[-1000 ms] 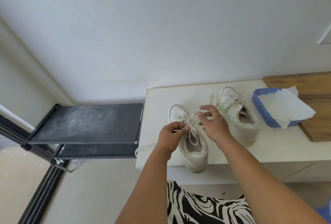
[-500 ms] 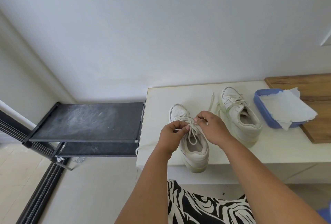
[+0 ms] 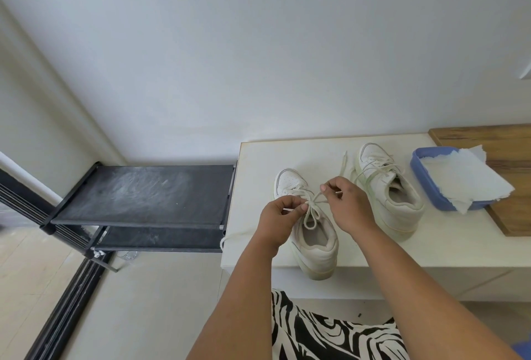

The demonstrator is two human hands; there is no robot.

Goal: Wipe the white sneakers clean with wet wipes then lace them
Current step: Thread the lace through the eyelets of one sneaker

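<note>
Head view. Both hands work over the near white sneaker, which stands on the pale tabletop with its heel at the front edge and its toe pointing to the wall.

Left hand: fingers curled, thumb and forefinger pinching the shoelace at the crossing over the tongue. Right hand: fingers curled, pinching a strand of the same lace just right of the left hand's pinch, a short lace tip poking out past the knuckles. Between the two pinches the lace crosses; one loop hangs from the crossing toward the shoe's opening.

Right of the right hand, close by: second white sneaker, toe to the wall, laces loose, one end lying on the table toward the wall.

Farther right: blue plastic tub with white wipes draped over its rim. It sits partly on a wooden board.

Left of the left hand, off the table's end: a cord end hangs at the table's edge; a dusty black shoe rack stands lower. Below the wrists: black-and-white patterned fabric.
</note>
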